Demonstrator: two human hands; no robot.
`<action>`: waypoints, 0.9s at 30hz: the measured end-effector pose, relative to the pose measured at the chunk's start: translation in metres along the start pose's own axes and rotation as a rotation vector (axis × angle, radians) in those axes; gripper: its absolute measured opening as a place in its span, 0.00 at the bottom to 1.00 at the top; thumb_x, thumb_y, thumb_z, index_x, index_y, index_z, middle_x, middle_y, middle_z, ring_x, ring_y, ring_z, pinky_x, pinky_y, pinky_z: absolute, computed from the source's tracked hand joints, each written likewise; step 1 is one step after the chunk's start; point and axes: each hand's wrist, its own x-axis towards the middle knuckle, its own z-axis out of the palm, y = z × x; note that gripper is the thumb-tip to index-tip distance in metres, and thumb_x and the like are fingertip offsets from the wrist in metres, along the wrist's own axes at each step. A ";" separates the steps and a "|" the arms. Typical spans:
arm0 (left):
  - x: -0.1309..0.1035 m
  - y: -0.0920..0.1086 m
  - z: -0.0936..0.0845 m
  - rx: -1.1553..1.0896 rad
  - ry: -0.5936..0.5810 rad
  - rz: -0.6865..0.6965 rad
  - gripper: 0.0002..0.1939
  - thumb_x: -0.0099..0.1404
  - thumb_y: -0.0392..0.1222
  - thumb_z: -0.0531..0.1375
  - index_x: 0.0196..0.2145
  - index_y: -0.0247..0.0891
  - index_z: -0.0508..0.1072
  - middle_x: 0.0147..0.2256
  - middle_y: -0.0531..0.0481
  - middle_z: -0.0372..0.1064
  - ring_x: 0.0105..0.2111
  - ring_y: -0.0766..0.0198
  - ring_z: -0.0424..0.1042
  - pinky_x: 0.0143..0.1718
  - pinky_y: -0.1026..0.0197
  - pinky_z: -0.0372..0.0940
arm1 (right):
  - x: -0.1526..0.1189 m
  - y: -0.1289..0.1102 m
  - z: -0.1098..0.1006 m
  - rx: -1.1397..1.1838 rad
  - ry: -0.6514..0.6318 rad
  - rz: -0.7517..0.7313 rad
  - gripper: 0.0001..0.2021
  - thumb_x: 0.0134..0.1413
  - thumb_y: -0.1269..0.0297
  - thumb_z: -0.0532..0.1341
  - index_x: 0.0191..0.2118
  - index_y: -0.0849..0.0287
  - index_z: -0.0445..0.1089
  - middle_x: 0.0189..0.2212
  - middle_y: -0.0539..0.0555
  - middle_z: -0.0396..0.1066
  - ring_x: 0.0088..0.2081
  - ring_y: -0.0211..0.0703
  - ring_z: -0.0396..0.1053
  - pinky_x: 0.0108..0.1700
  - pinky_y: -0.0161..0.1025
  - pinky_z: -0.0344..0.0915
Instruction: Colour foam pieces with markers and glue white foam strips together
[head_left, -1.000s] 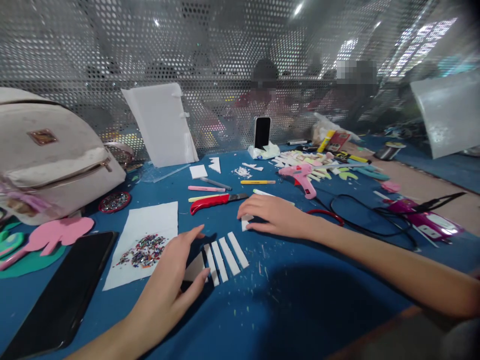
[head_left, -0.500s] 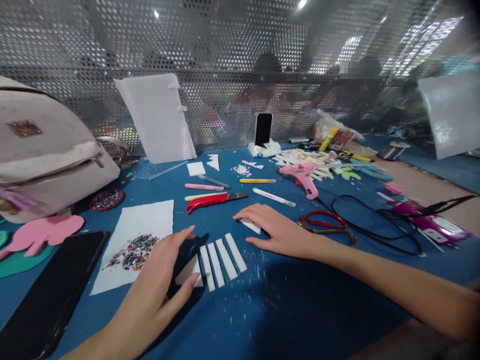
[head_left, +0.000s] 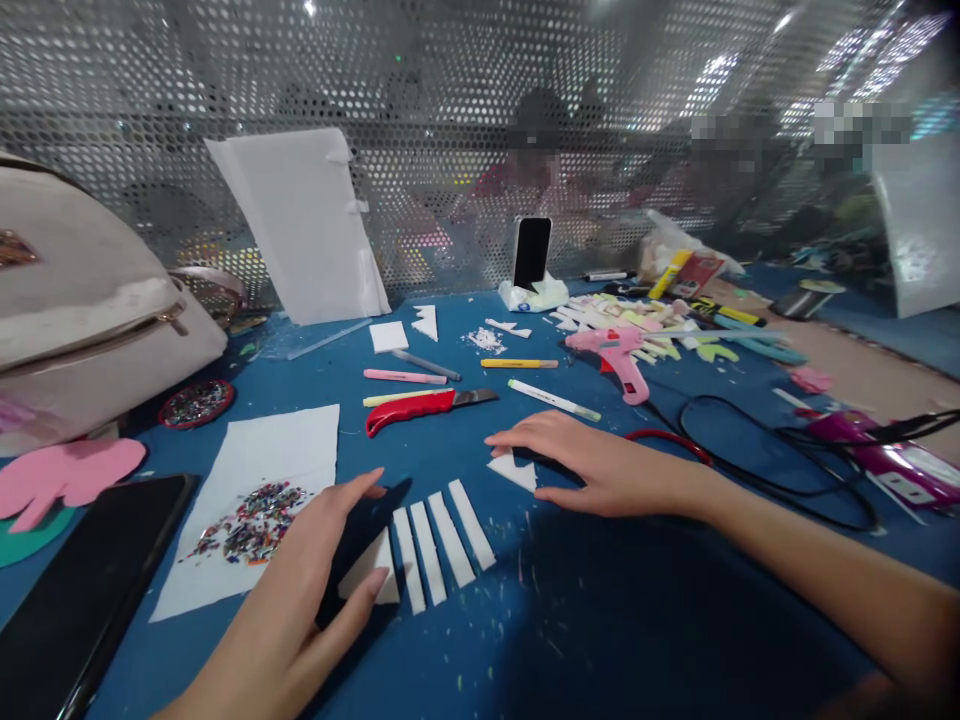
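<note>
- Fingers point(head_left: 358, 492) of our left hand point(head_left: 289, 590), spread: index and thumb stand well apart, the thumb tip over a white wedge point(head_left: 375, 557); whether it presses there we cannot tell.
- Our right hand point(head_left: 600, 465), likewise spread: index and thumb part around a notched white scrap point(head_left: 513, 470), which lies flat; contact we cannot confirm.
- Strips point(head_left: 453, 540): four, white, side by side with gaps between, on the blue desk point(head_left: 442, 655), between our two hands; the wedge lies just beside the leftmost.
- Knife point(head_left: 412, 408): red handle, blade to the right; we find it beyond the strips.
- Pens: one pale yellow point(head_left: 397, 397), just beyond the knife; farther, one pink point(head_left: 405, 377) and one grey point(head_left: 427, 365); rightward, one orange point(head_left: 519, 364) and one white point(head_left: 555, 399).
- Paper point(head_left: 311, 435): under and beside our left hand, bearing a heap of coloured bits point(head_left: 259, 520); a black phone point(head_left: 97, 590) lies at its left.
- Glue gun point(head_left: 615, 355): pink, nozzle leftward, beyond our right hand, near a pile of pale offcuts.
- Far edge: we note a white board point(head_left: 300, 230) standing, and a second phone point(head_left: 533, 250) upright in a soft pack point(head_left: 547, 294).
</note>
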 end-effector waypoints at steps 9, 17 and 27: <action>0.004 0.003 -0.002 0.021 0.018 0.018 0.26 0.76 0.50 0.49 0.68 0.54 0.51 0.60 0.45 0.67 0.58 0.50 0.71 0.52 0.46 0.74 | 0.000 0.002 -0.006 0.052 0.089 -0.033 0.34 0.59 0.54 0.67 0.68 0.48 0.58 0.62 0.57 0.66 0.63 0.54 0.60 0.64 0.51 0.56; -0.001 0.001 0.001 -0.059 -0.032 -0.066 0.27 0.75 0.50 0.51 0.69 0.54 0.51 0.64 0.46 0.62 0.62 0.48 0.66 0.58 0.45 0.69 | 0.005 0.003 0.003 0.107 0.033 -0.069 0.31 0.62 0.51 0.65 0.67 0.50 0.61 0.56 0.57 0.72 0.59 0.52 0.64 0.60 0.49 0.58; -0.001 0.004 -0.001 -0.097 -0.033 -0.057 0.26 0.76 0.49 0.50 0.69 0.56 0.52 0.64 0.48 0.62 0.62 0.50 0.65 0.60 0.47 0.66 | -0.009 0.014 -0.028 0.104 -0.199 -0.070 0.33 0.63 0.61 0.64 0.71 0.46 0.54 0.65 0.55 0.62 0.66 0.52 0.57 0.66 0.50 0.55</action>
